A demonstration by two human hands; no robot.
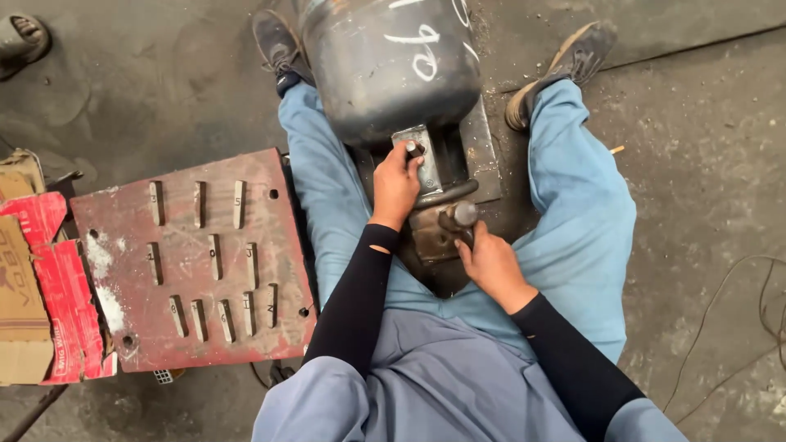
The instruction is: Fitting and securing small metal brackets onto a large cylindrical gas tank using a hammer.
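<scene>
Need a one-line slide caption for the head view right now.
Seated on the floor, left hand holds a small steel punch against a dark metal cylinder; right hand grips a hammer.

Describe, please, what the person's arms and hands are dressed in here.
Both arms wear snug black long sleeves ending at the wrists. The left sleeve has a small tear near its cuff. The left hand and right hand are bare, without gloves.

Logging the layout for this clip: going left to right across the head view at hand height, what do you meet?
Cardboard box → red metal plate with stamps → left hand on a small stamp → right hand holding a hammer → right leg in blue trousers → thin wire on the floor.
</scene>
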